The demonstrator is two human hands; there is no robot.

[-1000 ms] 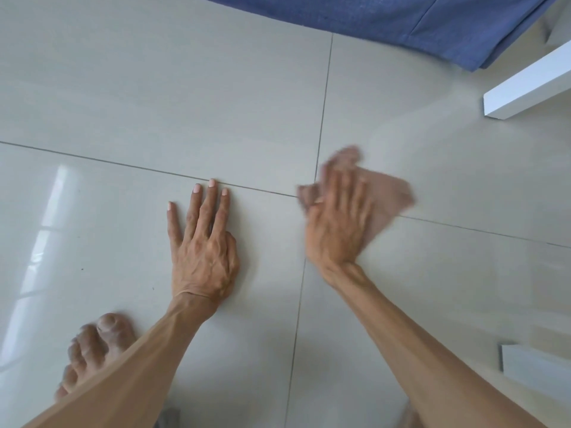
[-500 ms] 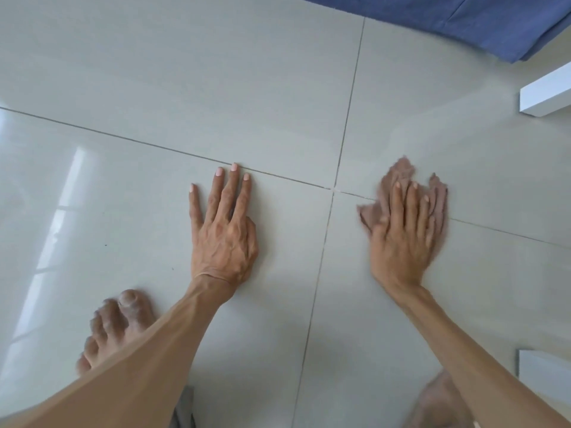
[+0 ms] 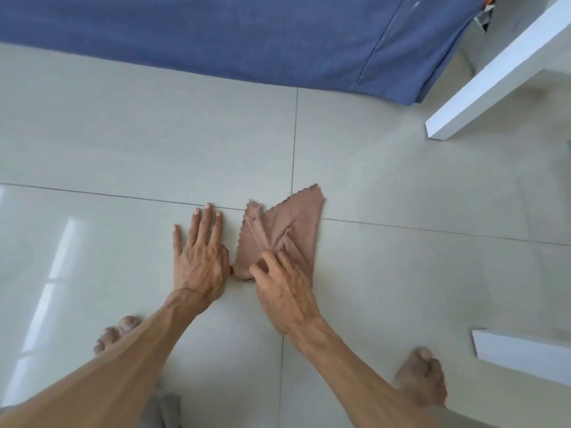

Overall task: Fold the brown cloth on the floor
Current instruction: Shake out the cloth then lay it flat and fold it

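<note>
A small brown cloth (image 3: 289, 225) with zigzag edges lies rumpled on the pale tiled floor (image 3: 123, 143), over a tile joint, fanning out away from me. My right hand (image 3: 282, 284) pinches the cloth's near end, gathering folds under its fingertips. My left hand (image 3: 199, 256) lies flat on the floor, fingers spread, just left of the cloth; its thumb side reaches the cloth's near corner.
A blue fabric-covered mattress (image 3: 247, 35) runs along the far side. A white furniture piece (image 3: 494, 78) stands at the far right, another white edge (image 3: 522, 355) at the near right. My bare feet (image 3: 119, 333) (image 3: 421, 379) rest on the floor near me.
My right hand went from lying flat on the bunched cloth to pinching its near end. The cloth now spreads out beyond the fingers and sits next to my left hand.
</note>
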